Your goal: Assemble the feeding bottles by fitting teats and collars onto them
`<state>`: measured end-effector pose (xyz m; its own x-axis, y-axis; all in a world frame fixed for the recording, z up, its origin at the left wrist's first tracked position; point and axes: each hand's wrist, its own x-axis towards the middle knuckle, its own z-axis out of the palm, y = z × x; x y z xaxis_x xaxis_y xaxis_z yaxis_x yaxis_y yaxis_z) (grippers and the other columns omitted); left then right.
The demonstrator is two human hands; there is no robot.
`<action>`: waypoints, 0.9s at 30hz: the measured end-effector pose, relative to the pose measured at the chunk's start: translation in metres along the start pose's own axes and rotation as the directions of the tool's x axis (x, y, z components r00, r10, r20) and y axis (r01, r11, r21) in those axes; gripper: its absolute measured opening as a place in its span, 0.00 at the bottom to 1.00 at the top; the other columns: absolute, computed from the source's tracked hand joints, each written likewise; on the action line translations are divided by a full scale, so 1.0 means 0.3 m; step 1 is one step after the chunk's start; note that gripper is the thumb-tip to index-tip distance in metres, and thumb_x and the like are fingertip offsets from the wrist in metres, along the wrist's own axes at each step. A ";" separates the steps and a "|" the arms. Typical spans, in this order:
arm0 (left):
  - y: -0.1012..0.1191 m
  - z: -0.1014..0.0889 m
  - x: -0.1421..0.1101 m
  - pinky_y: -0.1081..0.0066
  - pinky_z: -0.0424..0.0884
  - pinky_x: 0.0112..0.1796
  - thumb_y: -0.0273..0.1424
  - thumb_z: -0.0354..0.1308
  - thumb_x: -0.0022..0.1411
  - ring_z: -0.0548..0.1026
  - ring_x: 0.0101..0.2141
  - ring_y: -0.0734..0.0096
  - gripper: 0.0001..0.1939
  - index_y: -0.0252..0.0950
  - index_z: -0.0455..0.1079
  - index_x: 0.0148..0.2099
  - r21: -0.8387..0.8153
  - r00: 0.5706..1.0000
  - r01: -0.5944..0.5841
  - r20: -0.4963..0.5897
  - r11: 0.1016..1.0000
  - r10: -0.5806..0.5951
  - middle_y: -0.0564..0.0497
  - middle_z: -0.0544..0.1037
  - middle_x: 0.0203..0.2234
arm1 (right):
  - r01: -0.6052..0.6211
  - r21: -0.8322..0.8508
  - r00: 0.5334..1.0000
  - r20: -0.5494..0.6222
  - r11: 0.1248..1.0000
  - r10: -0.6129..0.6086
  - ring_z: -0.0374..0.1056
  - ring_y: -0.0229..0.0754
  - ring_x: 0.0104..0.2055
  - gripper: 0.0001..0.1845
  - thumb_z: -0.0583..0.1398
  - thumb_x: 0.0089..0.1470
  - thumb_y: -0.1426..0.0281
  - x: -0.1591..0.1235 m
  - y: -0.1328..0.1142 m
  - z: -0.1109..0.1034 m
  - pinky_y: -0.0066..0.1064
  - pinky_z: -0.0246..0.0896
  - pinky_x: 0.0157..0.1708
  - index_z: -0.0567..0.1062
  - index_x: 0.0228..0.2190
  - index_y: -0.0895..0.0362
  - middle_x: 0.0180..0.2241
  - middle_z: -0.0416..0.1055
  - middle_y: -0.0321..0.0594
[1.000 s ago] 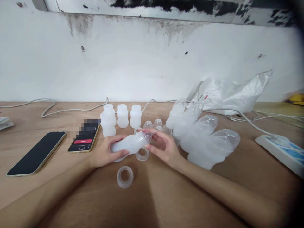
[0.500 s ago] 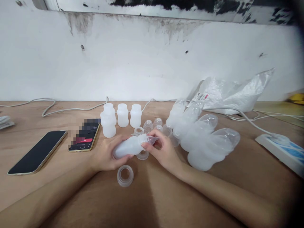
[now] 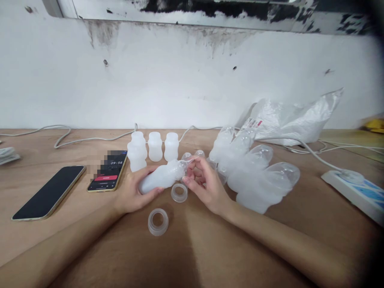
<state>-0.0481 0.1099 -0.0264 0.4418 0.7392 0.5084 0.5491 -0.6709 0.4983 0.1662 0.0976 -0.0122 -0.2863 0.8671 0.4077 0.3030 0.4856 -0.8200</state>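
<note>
My left hand (image 3: 135,191) is wrapped round a frosted white baby bottle (image 3: 157,179), which lies tilted with its neck to the right. A clear nipple (image 3: 182,168) sits at the bottle's mouth. The fingers of my right hand (image 3: 202,180) curl at the nipple's tip, the index finger against it and the thumb a little lower, apart from it. Just below the bottle's neck a translucent ring collar (image 3: 179,193) lies on the table. Another ring collar (image 3: 158,222) lies nearer to me.
Several white bottles (image 3: 155,147) stand at the back left. Loose clear nipples (image 3: 199,153) lie behind my right hand. Bottles with clear domed caps (image 3: 258,176) are grouped at the right. Two phones (image 3: 49,192), a plastic bag (image 3: 288,120), cables and a power strip (image 3: 354,188) surround them.
The bottle's neck has tipped up and slightly left. My right thumb has come away from the neck, and the fingers have opened somewhat round the nipple. The upper collar shows more fully.
</note>
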 end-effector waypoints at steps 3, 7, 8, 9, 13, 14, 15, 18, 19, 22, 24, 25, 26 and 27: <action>-0.002 0.002 -0.003 0.73 0.68 0.32 0.35 0.56 0.54 0.73 0.29 0.70 0.18 0.31 0.65 0.46 -0.009 1.000 0.005 0.002 1.000 -0.005 0.49 0.76 0.32 | -0.030 0.011 0.996 0.087 0.999 0.029 0.56 0.32 0.25 0.24 0.56 0.51 0.66 0.007 -0.004 -0.003 0.25 0.53 0.22 0.58 0.50 0.56 0.30 0.57 0.35; -0.002 0.006 -0.004 0.73 0.68 0.30 0.36 0.56 0.54 0.73 0.28 0.70 0.18 0.32 0.65 0.45 -0.009 1.000 -0.016 -0.007 1.000 0.016 0.49 0.76 0.31 | -0.026 0.010 0.993 0.118 1.000 0.025 0.58 0.35 0.27 0.21 0.56 0.52 0.65 0.013 -0.004 -0.001 0.26 0.54 0.24 0.63 0.48 0.56 0.31 0.61 0.38; -0.003 0.007 -0.004 0.74 0.68 0.30 0.36 0.56 0.54 0.73 0.28 0.70 0.18 0.32 0.65 0.45 -0.002 1.000 -0.027 -0.004 1.000 0.027 0.49 0.76 0.31 | -0.032 0.017 0.994 0.110 0.999 0.030 0.59 0.35 0.28 0.20 0.56 0.51 0.64 0.014 -0.002 0.000 0.26 0.54 0.24 0.64 0.46 0.56 0.32 0.62 0.38; -0.003 0.008 -0.005 0.74 0.68 0.30 0.36 0.56 0.54 0.73 0.28 0.71 0.18 0.32 0.65 0.45 0.007 0.999 -0.041 0.001 0.999 0.041 0.50 0.76 0.32 | -0.044 0.029 0.994 0.101 0.999 0.041 0.59 0.35 0.28 0.19 0.57 0.50 0.63 0.015 0.001 0.001 0.27 0.55 0.24 0.64 0.44 0.56 0.32 0.62 0.38; -0.007 0.017 -0.011 0.73 0.69 0.31 0.34 0.57 0.53 0.74 0.31 0.69 0.19 0.32 0.63 0.47 0.045 0.994 -0.113 0.009 0.993 0.113 0.48 0.76 0.35 | -0.121 0.054 0.989 0.089 0.991 0.116 0.56 0.34 0.25 0.17 0.60 0.46 0.59 0.016 0.009 0.010 0.25 0.53 0.23 0.63 0.33 0.55 0.27 0.61 0.34; -0.007 0.019 -0.012 0.73 0.70 0.32 0.34 0.57 0.53 0.75 0.32 0.69 0.20 0.32 0.62 0.47 0.052 0.990 -0.140 0.009 0.989 0.140 0.46 0.76 0.36 | -0.142 0.038 0.986 0.097 0.989 0.138 0.55 0.33 0.24 0.16 0.60 0.46 0.58 0.015 0.009 0.013 0.25 0.51 0.22 0.63 0.30 0.56 0.24 0.59 0.32; -0.006 0.022 -0.012 0.72 0.70 0.33 0.33 0.57 0.53 0.75 0.33 0.68 0.21 0.32 0.61 0.48 0.056 0.985 -0.173 0.015 0.983 0.173 0.45 0.76 0.38 | -0.160 0.015 0.982 0.104 0.987 0.158 0.53 0.33 0.23 0.17 0.59 0.47 0.56 0.014 0.008 0.015 0.25 0.49 0.21 0.62 0.26 0.56 0.22 0.57 0.31; 0.002 0.025 -0.009 0.70 0.71 0.37 0.33 0.57 0.53 0.75 0.37 0.64 0.23 0.33 0.59 0.50 0.054 0.965 -0.258 0.059 0.965 0.255 0.42 0.75 0.42 | -0.191 -0.064 0.970 0.139 0.980 0.198 0.50 0.32 0.22 0.22 0.53 0.50 0.52 0.010 0.000 0.020 0.27 0.46 0.21 0.58 0.19 0.57 0.19 0.53 0.31; 0.005 0.025 -0.007 0.70 0.71 0.37 0.33 0.57 0.53 0.75 0.38 0.64 0.23 0.34 0.59 0.51 0.053 0.961 -0.271 0.078 0.961 0.267 0.42 0.75 0.43 | -0.198 -0.090 0.966 0.152 0.976 0.210 0.50 0.33 0.22 0.24 0.51 0.52 0.51 0.008 -0.002 0.020 0.27 0.46 0.22 0.58 0.17 0.57 0.18 0.53 0.32; 0.010 0.021 -0.005 0.69 0.71 0.38 0.33 0.56 0.53 0.75 0.39 0.64 0.23 0.35 0.58 0.51 0.050 0.962 -0.257 0.107 0.965 0.250 0.43 0.75 0.43 | -0.204 -0.204 0.958 0.158 0.957 0.238 0.49 0.33 0.20 0.29 0.46 0.51 0.46 0.007 -0.006 0.014 0.28 0.45 0.22 0.56 0.14 0.57 0.16 0.52 0.32; 0.008 0.020 -0.006 0.71 0.71 0.37 0.33 0.56 0.53 0.75 0.38 0.66 0.23 0.35 0.58 0.51 0.042 0.969 -0.230 0.106 0.972 0.225 0.44 0.75 0.42 | -0.188 -0.292 0.961 0.144 0.938 0.237 0.49 0.33 0.19 0.32 0.43 0.50 0.43 0.008 -0.005 0.006 0.29 0.44 0.22 0.55 0.13 0.57 0.14 0.51 0.32; 0.006 0.019 -0.008 0.72 0.71 0.36 0.33 0.56 0.54 0.75 0.37 0.67 0.23 0.35 0.59 0.51 0.044 0.974 -0.211 0.095 0.977 0.206 0.45 0.75 0.41 | -0.173 -0.328 0.963 0.143 0.929 0.230 0.48 0.33 0.18 0.34 0.42 0.50 0.42 0.010 -0.004 0.002 0.29 0.44 0.21 0.55 0.11 0.57 0.13 0.51 0.33; 0.004 0.019 -0.009 0.72 0.71 0.36 0.34 0.56 0.54 0.75 0.36 0.67 0.22 0.35 0.59 0.51 0.053 0.980 -0.188 0.075 0.981 0.184 0.46 0.75 0.40 | -0.155 -0.351 0.966 0.144 0.923 0.217 0.48 0.32 0.17 0.35 0.41 0.49 0.42 0.011 -0.003 -0.002 0.29 0.43 0.21 0.54 0.10 0.57 0.12 0.49 0.32; 0.002 0.019 -0.010 0.72 0.70 0.35 0.34 0.56 0.54 0.75 0.35 0.68 0.22 0.35 0.59 0.50 0.067 0.986 -0.162 0.057 0.985 0.158 0.47 0.75 0.39 | -0.133 -0.358 0.971 0.142 0.924 0.195 0.47 0.32 0.16 0.35 0.39 0.50 0.42 0.012 -0.002 -0.006 0.30 0.43 0.20 0.54 0.10 0.57 0.11 0.48 0.32</action>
<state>-0.0451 0.1076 -0.0318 0.5629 0.6262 0.5396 0.5167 -0.7761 0.3616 0.1668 0.1007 -0.0096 -0.3480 0.9203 0.1789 0.6437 0.3733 -0.6680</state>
